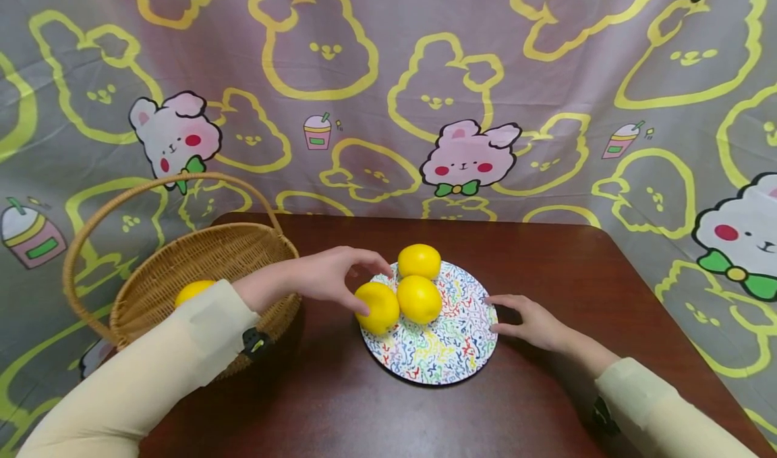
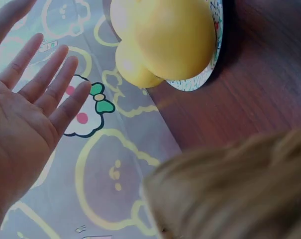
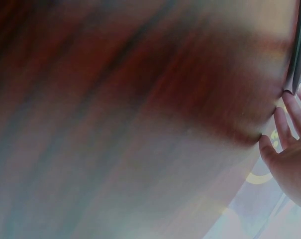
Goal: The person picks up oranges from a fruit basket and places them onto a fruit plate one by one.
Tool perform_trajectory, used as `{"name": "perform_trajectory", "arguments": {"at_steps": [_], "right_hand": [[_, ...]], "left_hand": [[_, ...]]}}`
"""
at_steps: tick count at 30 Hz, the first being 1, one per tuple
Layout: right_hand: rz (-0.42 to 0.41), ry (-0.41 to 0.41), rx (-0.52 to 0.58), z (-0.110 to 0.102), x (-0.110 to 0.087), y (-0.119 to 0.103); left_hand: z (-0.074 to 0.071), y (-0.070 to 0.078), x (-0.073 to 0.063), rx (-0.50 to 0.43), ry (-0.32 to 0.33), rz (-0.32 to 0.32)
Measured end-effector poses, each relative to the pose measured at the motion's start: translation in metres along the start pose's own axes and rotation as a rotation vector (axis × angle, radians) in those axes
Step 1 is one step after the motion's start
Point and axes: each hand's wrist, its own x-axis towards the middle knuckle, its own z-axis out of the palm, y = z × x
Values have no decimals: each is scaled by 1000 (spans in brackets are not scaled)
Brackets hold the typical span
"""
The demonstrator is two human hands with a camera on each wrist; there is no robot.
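the leftmost yellow fruit (image 1: 384, 313) lay rightward from my nearer, spread left hand (image 1: 328, 279), my uncurled right hand (image 1: 537, 323) across the plate (image 1: 452, 353).

Glossy fruit (image 1: 378, 308), wicker basket (image 1: 206, 252)

The plate (image 1: 458, 353) is white, covered in squiggles of red, blue, green and yellow, with a dark edge. The three fruits (image 1: 419, 300) on it are plain yellow, as is the fourth fruit (image 1: 194, 289) in the tan woven basket (image 1: 200, 252) at left. The left sleeve (image 1: 152, 357) and right sleeve (image 1: 662, 404) are cream. The table (image 1: 546, 255) is dark reddish brown; the far cloth (image 1: 370, 124) is grey, with yellow outlines and green-bowed, red-cheeked rabbits (image 1: 467, 153).
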Motion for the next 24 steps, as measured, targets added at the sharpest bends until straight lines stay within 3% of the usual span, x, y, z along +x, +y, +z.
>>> {"name": "perform_trajectory", "arguments": {"at_steps": [4,10,24], "right_hand": [[-5,0,3,0,0,0],[-2,-3,2,0,0,0],[0,-6,12,-1,0,-4]], "left_hand": [[-5,7,-11,7,9,12],[-15,12,-33,45,48,-43],[-43,-7,-94,86,150,-148]]}}
